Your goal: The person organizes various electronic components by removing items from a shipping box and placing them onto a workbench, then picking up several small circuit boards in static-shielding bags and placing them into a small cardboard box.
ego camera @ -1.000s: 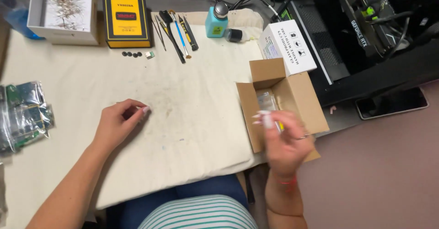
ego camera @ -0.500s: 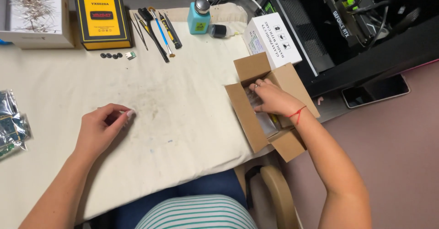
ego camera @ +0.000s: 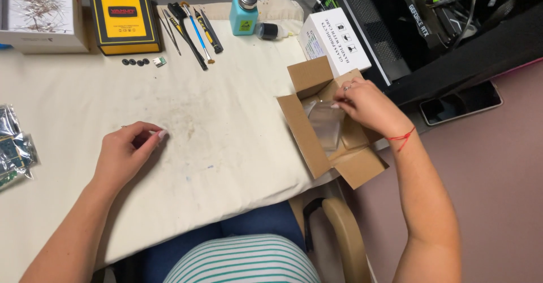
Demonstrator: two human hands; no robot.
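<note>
Right hand: I am reaching my right hand (ego camera: 365, 105) into the open cardboard box (ego camera: 331, 126), fingertips pinching the top edge of a clear plastic bag (ego camera: 327, 122).
Plastic bag: it is lying inside the box, glossy, flat and roughly rectangular; I cannot tell what it contains.
Cardboard box: plain brown corrugated board, all flaps folded outward, sitting at the right edge of the table and overhanging it slightly.
Left hand: I am resting my left hand (ego camera: 125, 150) on the cloth (ego camera: 226, 119), fingers loosely curled inward, thumb meeting the fingertips; I cannot tell whether anything small is between them.
Cloth: cream fabric covering the table, matte, with grey smudges near the middle.
Far edge: a yellow and black box (ego camera: 123, 17) is sitting beside a row of slim hand tools (ego camera: 189, 26), with a small teal dispenser bottle (ego camera: 243, 14) and a white carton (ego camera: 334, 41) further right.
Far left: shiny packets (ego camera: 14, 144) are lying at the table edge, well apart from my left hand.
Wrist: a thin red string (ego camera: 403, 137) is circling my right wrist.
</note>
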